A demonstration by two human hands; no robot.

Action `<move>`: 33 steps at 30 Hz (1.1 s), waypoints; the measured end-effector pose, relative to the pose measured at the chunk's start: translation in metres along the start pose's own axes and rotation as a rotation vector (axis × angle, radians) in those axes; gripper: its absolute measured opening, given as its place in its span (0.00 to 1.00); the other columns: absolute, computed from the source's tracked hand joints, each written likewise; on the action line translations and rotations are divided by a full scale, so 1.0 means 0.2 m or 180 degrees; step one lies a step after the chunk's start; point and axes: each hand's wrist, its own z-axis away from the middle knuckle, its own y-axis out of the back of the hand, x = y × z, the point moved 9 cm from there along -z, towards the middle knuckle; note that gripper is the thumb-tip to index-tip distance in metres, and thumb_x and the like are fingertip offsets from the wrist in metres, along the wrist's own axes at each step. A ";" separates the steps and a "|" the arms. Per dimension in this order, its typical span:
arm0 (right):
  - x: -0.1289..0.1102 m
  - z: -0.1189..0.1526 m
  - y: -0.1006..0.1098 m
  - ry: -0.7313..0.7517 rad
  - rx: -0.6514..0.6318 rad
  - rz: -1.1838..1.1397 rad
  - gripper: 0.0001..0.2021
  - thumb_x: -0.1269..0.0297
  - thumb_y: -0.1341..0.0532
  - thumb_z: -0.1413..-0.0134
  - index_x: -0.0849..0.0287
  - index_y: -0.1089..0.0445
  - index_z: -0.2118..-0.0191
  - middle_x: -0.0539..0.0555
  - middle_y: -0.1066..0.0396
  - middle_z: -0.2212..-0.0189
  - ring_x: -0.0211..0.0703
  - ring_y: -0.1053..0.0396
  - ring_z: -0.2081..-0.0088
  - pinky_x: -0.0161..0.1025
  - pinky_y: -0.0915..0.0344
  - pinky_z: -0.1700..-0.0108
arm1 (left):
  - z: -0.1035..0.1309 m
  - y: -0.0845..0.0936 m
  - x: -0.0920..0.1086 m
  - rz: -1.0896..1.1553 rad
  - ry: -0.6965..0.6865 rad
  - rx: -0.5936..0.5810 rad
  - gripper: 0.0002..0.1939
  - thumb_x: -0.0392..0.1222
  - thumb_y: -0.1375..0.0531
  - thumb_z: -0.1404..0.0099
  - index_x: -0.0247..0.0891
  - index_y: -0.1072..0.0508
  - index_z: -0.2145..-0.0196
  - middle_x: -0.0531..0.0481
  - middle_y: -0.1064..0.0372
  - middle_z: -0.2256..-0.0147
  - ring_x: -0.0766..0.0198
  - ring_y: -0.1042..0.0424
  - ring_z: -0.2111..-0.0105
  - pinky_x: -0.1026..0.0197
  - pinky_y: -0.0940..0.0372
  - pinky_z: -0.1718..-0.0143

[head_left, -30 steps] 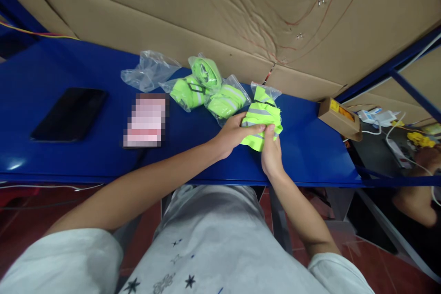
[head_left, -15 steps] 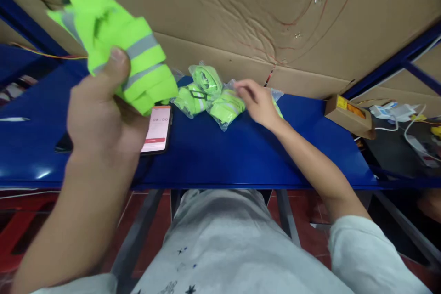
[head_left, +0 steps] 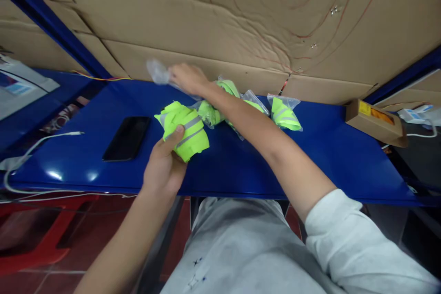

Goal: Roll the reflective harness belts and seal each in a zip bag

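My left hand [head_left: 166, 160] grips a folded neon-yellow reflective vest [head_left: 188, 129] with grey stripes, thumb on top, held over the blue table. Farther back, my right hand [head_left: 189, 77] is closed on a clear plastic bag [head_left: 158, 72], which is blurred by motion. Beneath and beyond my right forearm are several bagged yellow vests, among them one rolled vest [head_left: 208, 114] partly covered by the arm. Apart from these, at the right, a bagged vest [head_left: 284, 115] lies near the cardboard wall.
A dark phone [head_left: 127, 138] lies left of my left hand on the blue table [head_left: 320, 156]. A white cable [head_left: 44, 138] runs along the left end. At the right stands an open-windowed cardboard box [head_left: 376, 121]. A cardboard wall [head_left: 165, 18] rises behind.
My left hand has lowered the folded vest and brought it right, toward the table's middle. My right hand has swung left from the bagged vests, and a clear bag now shows in it.
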 end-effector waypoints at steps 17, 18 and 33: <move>0.63 1.62 0.91 -0.0786 0.0872 -0.2602 0.21 0.43 0.28 0.48 0.53 0.21 0.56 0.55 0.18 0.57 0.52 0.20 0.53 0.49 0.21 0.52 | 0.20 -0.65 -0.47 -0.0177 0.1509 -0.2672 0.25 0.45 0.19 0.54 0.37 0.19 0.60 0.51 0.22 0.69 0.64 0.23 0.71 0.64 0.27 0.66; 0.65 1.62 0.96 -0.0691 0.1010 -0.2591 0.19 0.46 0.26 0.49 0.52 0.22 0.56 0.54 0.18 0.55 0.52 0.21 0.51 0.49 0.22 0.50 | 0.17 -0.68 -0.48 -0.0328 0.1458 -0.2618 0.25 0.44 0.19 0.53 0.37 0.19 0.58 0.51 0.21 0.67 0.63 0.22 0.70 0.63 0.27 0.65; 0.88 1.65 1.16 -0.0453 0.0958 -0.1869 0.15 0.57 0.21 0.56 0.55 0.24 0.68 0.51 0.20 0.63 0.37 0.27 0.70 0.34 0.31 0.69 | 0.11 -0.66 -0.58 -0.1131 0.1781 -0.2758 0.24 0.42 0.20 0.50 0.38 0.18 0.56 0.47 0.18 0.62 0.59 0.19 0.65 0.62 0.26 0.63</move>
